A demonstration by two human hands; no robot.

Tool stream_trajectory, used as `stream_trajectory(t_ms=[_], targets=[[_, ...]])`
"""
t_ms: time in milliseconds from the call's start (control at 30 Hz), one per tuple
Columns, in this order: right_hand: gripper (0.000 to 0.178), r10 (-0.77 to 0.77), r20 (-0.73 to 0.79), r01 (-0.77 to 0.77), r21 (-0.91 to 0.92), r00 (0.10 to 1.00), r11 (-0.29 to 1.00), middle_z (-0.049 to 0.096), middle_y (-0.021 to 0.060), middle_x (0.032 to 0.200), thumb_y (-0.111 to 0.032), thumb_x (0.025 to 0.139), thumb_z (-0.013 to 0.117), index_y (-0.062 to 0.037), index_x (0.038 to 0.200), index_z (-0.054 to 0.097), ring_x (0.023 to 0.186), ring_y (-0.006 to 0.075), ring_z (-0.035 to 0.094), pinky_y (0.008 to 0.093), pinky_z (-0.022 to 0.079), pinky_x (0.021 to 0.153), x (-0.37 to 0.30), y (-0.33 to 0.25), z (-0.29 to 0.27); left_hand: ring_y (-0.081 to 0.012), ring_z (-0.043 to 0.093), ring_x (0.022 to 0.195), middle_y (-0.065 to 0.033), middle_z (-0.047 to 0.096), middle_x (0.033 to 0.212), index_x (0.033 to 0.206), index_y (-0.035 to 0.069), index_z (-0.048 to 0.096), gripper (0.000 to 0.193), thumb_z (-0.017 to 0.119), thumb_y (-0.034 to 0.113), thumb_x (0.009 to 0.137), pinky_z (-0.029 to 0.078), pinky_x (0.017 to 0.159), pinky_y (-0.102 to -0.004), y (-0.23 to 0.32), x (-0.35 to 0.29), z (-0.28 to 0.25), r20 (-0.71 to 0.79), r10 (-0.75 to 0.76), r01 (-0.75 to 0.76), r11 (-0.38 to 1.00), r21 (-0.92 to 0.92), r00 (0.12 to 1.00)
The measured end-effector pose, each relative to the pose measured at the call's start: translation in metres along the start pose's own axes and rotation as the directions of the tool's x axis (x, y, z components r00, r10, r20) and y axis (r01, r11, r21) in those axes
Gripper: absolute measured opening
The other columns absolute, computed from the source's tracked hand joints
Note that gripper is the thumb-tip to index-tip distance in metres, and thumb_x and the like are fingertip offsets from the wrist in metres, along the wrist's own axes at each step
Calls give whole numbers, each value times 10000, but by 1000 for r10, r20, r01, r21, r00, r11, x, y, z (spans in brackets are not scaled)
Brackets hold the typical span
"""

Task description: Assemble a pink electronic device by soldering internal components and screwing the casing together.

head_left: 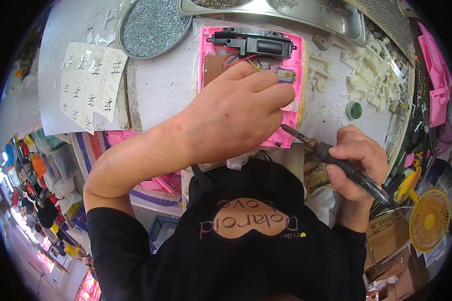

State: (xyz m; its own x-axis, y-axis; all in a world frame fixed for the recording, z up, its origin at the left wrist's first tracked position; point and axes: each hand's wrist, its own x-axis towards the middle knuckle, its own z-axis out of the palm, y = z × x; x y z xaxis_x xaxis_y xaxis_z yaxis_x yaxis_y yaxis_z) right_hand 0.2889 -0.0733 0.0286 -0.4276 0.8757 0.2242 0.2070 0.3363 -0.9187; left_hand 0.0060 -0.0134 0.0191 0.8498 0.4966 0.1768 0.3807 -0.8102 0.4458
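A pink plastic housing (298,60) lies on the worktable below my hands. Fitted across its far end is a long black plastic part (266,47), with thin red, blue and yellow wires (252,62) running from it. My left hand (236,108) reaches across the housing, its fingers curled closed over the inside. Whatever those fingers grip is hidden behind the hand. In my right hand (359,158) is a soldering iron (344,165), held by its black handle. The iron's tip points up and left, close to the left hand's knuckles and the housing's right edge.
A round bowl (121,44) of small screws and a metal tray (286,18) stand at the back. White plastic pieces (374,75) are heaped on the right, near a green roll (354,110). Marked paper sheets (93,83) lie left. A yellow fan (430,220) stands at lower right.
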Motion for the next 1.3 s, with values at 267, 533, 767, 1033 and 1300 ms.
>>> stream_trajectory(t_ms=[267, 533, 767, 1033, 1300], targets=[[257, 28, 11, -27, -35, 1000, 999, 602, 77, 674, -74, 728, 831, -16, 943, 703, 589, 231, 550, 328, 419, 550, 6, -4, 1, -211, 574, 976, -29, 604, 1061, 823, 62, 697, 128, 673, 163, 748, 447, 861, -371, 2, 8, -1, 20, 60, -61, 997, 50, 998], [249, 157, -60, -162, -93, 986, 982, 594, 67, 661, -30, 724, 831, -2, 936, 704, 588, 189, 580, 291, 399, 534, 10, -22, 7, -211, 570, 961, -30, 594, 1025, 787, 58, 690, 105, 672, 149, 737, 445, 839, -372, 4, 10, 1, 24, 73, -74, 997, 37, 997], [257, 128, -125, -131, -17, 984, 991, 589, 53, 665, -12, 719, 814, 16, 949, 702, 581, 174, 545, 287, 376, 533, -2, -28, -2, -212, 571, 966, -30, 586, 1010, 778, 67, 689, 101, 672, 155, 733, 441, 826, -369, 4, 10, -2, 56, 82, -86, 994, 71, 995], [253, 157, -299, -146, 59, 941, 987, 485, 0, 642, -23, 744, 775, 52, 967, 680, 588, 146, 431, 322, 353, 611, -28, -26, -16, -229, 596, 998, -38, 613, 1062, 833, 73, 692, 116, 688, 142, 740, 455, 867, -382, 2, 7, -4, 56, 55, -59, 996, 61, 997], [267, 152, -407, -154, 28, 901, 988, 480, -5, 638, -38, 755, 779, 58, 979, 671, 591, 127, 413, 335, 370, 651, -44, -23, -29, -270, 616, 938, -57, 631, 1075, 972, 100, 679, 298, 800, 75, 701, 455, 826, -401, 0, -2, -6, -73, 26, -34, 993, -114, 997]])
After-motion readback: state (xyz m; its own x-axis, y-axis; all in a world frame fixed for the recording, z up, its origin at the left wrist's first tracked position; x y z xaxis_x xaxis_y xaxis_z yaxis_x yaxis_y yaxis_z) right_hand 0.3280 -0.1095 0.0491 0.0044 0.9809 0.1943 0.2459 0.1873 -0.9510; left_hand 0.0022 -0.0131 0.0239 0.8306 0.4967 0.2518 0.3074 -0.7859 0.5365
